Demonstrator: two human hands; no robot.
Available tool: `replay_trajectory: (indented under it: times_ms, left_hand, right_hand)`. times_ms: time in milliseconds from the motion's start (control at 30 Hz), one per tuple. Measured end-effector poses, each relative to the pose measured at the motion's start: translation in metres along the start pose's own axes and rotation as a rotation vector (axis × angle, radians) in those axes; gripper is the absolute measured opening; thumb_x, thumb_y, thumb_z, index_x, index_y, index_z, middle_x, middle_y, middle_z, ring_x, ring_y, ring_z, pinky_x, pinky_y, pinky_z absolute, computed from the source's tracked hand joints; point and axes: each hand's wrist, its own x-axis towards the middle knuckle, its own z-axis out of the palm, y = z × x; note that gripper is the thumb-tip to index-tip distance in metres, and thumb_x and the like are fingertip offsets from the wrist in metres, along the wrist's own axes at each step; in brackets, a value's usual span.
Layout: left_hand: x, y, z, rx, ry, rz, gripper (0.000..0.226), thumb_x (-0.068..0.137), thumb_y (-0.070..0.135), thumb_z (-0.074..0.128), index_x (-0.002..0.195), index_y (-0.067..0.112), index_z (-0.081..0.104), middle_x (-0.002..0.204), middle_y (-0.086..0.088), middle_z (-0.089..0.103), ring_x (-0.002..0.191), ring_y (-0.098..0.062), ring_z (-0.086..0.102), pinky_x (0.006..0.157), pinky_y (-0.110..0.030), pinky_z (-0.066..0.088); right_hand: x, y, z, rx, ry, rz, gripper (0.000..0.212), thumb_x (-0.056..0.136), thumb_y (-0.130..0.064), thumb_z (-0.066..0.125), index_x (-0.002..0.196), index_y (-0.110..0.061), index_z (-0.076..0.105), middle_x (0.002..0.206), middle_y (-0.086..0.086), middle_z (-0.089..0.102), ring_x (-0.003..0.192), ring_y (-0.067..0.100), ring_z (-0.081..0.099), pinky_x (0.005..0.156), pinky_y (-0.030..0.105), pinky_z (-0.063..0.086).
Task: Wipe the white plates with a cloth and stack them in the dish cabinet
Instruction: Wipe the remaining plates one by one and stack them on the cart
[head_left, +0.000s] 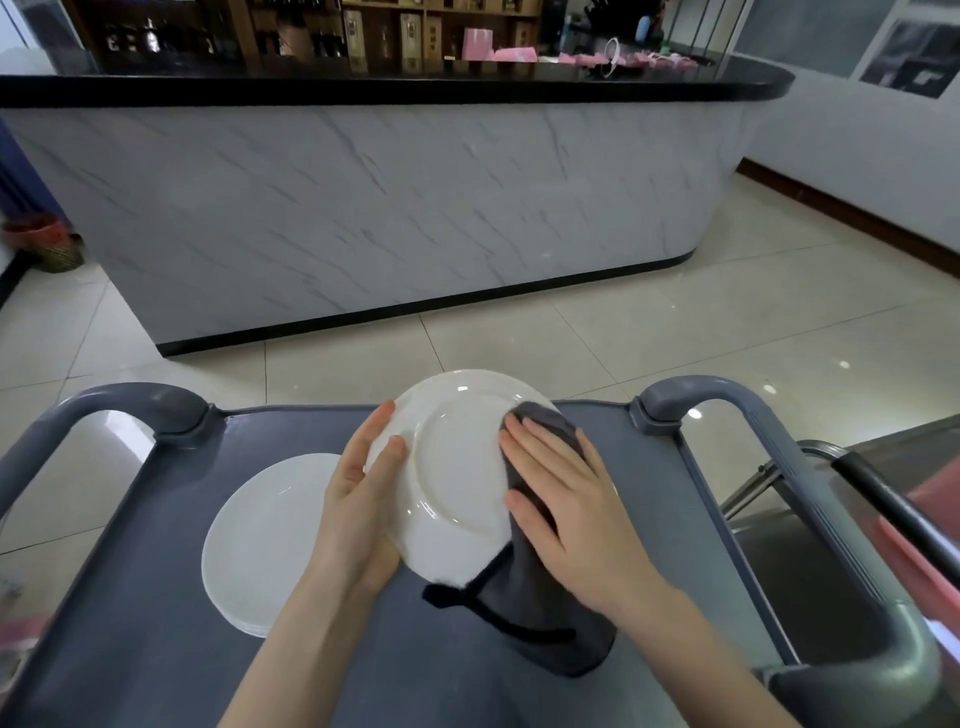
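A white plate (457, 467) is held tilted above the grey cart top, its underside with the foot ring facing me. My left hand (358, 499) grips its left rim, thumb on the underside and fingers behind. My right hand (566, 499) lies flat with straight fingers on a dark grey cloth (545, 618), pressing it against the plate's right side. The cloth hangs down to the cart, its black loop trailing. A stack of white plates (265, 540) rests on the cart to the left, partly hidden by my left forearm.
The grey cart tray (156, 649) has raised rims and curved handles at left (130, 410) and right (727, 400). A marble-fronted bar counter (389, 208) stands ahead across a tiled floor. A metal-framed chair with pink items (883, 519) sits to the right.
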Motion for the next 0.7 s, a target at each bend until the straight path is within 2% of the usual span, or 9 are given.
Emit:
replay_trajectory:
  times_ms: [100, 167, 267, 333, 400, 467, 567, 600, 700]
  left_hand:
    - [0.004, -0.001, 0.006, -0.017, 0.012, -0.007, 0.028, 0.102, 0.019, 0.057, 0.122, 0.038, 0.064, 0.117, 0.006, 0.075, 0.101, -0.017, 0.073, 0.088, -0.041, 0.057]
    - [0.006, -0.003, 0.013, -0.027, -0.003, -0.015, 0.029, 0.101, 0.020, 0.058, 0.122, 0.039, 0.064, 0.120, 0.006, 0.074, 0.107, -0.020, 0.072, 0.094, -0.044, 0.056]
    - [0.010, -0.008, 0.024, -0.028, -0.023, -0.049, 0.028, 0.102, 0.019, 0.058, 0.123, 0.037, 0.063, 0.115, 0.007, 0.075, 0.100, -0.016, 0.074, 0.082, -0.037, 0.059]
    - [0.012, -0.011, 0.033, -0.044, -0.038, -0.076, 0.029, 0.102, 0.018, 0.057, 0.125, 0.034, 0.062, 0.112, 0.008, 0.076, 0.094, -0.015, 0.074, 0.076, -0.035, 0.058]
    - [0.014, -0.017, 0.042, -0.041, -0.054, -0.110, 0.029, 0.102, 0.017, 0.057, 0.126, 0.032, 0.062, 0.115, 0.006, 0.074, 0.098, -0.017, 0.073, 0.077, -0.036, 0.058]
    - [0.016, -0.024, 0.052, -0.026, -0.071, -0.136, 0.028, 0.102, 0.018, 0.057, 0.126, 0.031, 0.063, 0.118, 0.004, 0.073, 0.101, -0.019, 0.071, 0.077, -0.037, 0.058]
    - [0.024, -0.035, 0.066, 0.035, -0.108, -0.201, 0.026, 0.102, 0.020, 0.058, 0.126, 0.027, 0.061, 0.115, 0.002, 0.073, 0.092, -0.018, 0.071, 0.068, -0.033, 0.060]
    - [0.029, -0.039, 0.069, 0.053, -0.139, -0.239, 0.030, 0.100, 0.021, 0.061, 0.130, 0.023, 0.059, 0.113, -0.001, 0.073, 0.088, -0.018, 0.071, 0.065, -0.031, 0.060]
    - [0.034, -0.046, 0.082, 0.110, -0.240, -0.340, 0.056, 0.091, 0.027, 0.070, 0.139, 0.005, 0.052, 0.114, -0.012, 0.070, 0.097, -0.025, 0.070, 0.076, -0.033, 0.060]
  right_hand:
    - [-0.035, -0.002, 0.007, 0.109, 0.066, -0.048, 0.057, 0.097, -0.037, 0.053, 0.147, -0.013, 0.043, 0.157, -0.006, 0.035, 0.147, 0.013, 0.029, 0.118, 0.052, 0.022]
    - [-0.047, -0.002, 0.011, 0.070, 0.096, -0.073, 0.070, 0.089, -0.042, 0.065, 0.148, -0.012, 0.041, 0.158, -0.003, 0.034, 0.147, 0.016, 0.029, 0.120, 0.053, 0.017]
    - [-0.055, 0.013, 0.011, -0.066, 0.089, -0.088, 0.094, 0.074, -0.045, 0.079, 0.151, -0.014, 0.035, 0.159, 0.000, 0.031, 0.148, 0.018, 0.027, 0.122, 0.051, 0.011]
    - [-0.060, 0.028, 0.011, -0.140, 0.150, -0.115, 0.082, 0.078, -0.023, 0.072, 0.150, -0.014, 0.036, 0.158, 0.002, 0.035, 0.147, 0.019, 0.029, 0.120, 0.052, 0.017]
    - [-0.064, 0.042, 0.009, -0.143, 0.277, -0.086, 0.071, 0.078, 0.005, 0.054, 0.146, -0.010, 0.042, 0.151, 0.007, 0.044, 0.144, 0.021, 0.035, 0.116, 0.057, 0.027]
    - [-0.069, 0.049, 0.004, -0.130, 0.395, -0.018, 0.067, 0.078, 0.020, 0.050, 0.139, -0.006, 0.052, 0.145, 0.011, 0.051, 0.139, 0.025, 0.044, 0.109, 0.061, 0.035]
    - [-0.070, 0.053, -0.010, -0.138, 0.468, 0.019, 0.038, 0.100, 0.004, 0.037, 0.130, -0.001, 0.060, 0.137, 0.011, 0.058, 0.131, 0.026, 0.053, 0.104, 0.060, 0.041]
    - [-0.069, 0.055, -0.017, -0.130, 0.485, 0.030, 0.040, 0.103, -0.003, 0.030, 0.128, -0.001, 0.062, 0.135, 0.011, 0.060, 0.128, 0.027, 0.055, 0.103, 0.057, 0.043]
    - [-0.073, 0.069, -0.036, -0.077, 0.523, 0.093, 0.034, 0.095, 0.003, 0.048, 0.123, -0.001, 0.066, 0.127, 0.008, 0.065, 0.119, 0.025, 0.061, 0.101, 0.046, 0.048]
